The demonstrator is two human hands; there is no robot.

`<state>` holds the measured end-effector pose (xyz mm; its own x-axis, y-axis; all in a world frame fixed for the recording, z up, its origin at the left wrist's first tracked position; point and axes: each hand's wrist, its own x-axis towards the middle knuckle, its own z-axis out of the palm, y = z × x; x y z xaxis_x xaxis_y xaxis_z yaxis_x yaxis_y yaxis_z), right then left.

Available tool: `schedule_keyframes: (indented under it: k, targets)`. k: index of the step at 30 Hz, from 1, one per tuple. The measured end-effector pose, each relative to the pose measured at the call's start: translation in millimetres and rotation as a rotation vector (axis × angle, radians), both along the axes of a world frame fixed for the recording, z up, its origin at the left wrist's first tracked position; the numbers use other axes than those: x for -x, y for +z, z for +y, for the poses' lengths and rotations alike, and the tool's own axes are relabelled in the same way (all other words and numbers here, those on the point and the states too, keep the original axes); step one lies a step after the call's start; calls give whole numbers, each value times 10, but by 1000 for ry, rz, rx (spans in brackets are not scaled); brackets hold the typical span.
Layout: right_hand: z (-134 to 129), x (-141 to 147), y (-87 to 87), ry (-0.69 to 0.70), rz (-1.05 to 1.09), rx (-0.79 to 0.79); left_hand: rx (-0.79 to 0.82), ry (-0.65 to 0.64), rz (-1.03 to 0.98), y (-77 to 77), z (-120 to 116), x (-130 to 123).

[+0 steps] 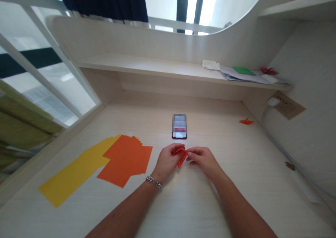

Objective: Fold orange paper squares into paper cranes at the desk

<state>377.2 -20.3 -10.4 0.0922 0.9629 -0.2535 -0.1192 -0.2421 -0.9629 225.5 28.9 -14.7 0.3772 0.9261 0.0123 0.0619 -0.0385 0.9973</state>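
Note:
A small piece of folded orange paper (pixel 180 163) is held between both hands above the desk, with part of it hidden by fingers. My left hand (pixel 168 161) grips it from the left, its thumb and fingers closed on the paper. From the right, my right hand (pixel 203 160) pinches its edge between thumb and fingertips. Just beyond the hands a phone (pixel 180 126) lies face up with its screen lit. To the left of my left hand are fanned sheets of orange paper (pixel 128 159), partly over a spread of yellow paper (pixel 70 175).
A small folded orange paper figure (pixel 246 121) sits at the desk's right side. Near it a grey cable (pixel 275 140) runs from a wall socket (pixel 287 105). The shelf (pixel 147 67) at the back carries papers, a green piece (pixel 244 71) and a red folded figure (pixel 268 71).

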Motion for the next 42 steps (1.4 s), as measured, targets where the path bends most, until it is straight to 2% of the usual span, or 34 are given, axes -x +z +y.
schedule_keyframes:
  k: [13, 21, 28, 33, 42]
  targets:
    - [-23, -14, 45, 34, -64, 0, -121, -15, 97, -49, -17, 24]
    - [10, 15, -36, -5, -81, -63, -145, -20, 131, -25, -36, 38]
    - [19, 28, -67, -25, -62, -93, -194, -88, 137, 17, -45, 41]
    - [36, 14, -92, -77, -69, -75, -136, -92, 81, 10, -36, 31]
    - [12, 7, -50, -23, -54, -67, 3, -100, -7, -15, 2, 42]
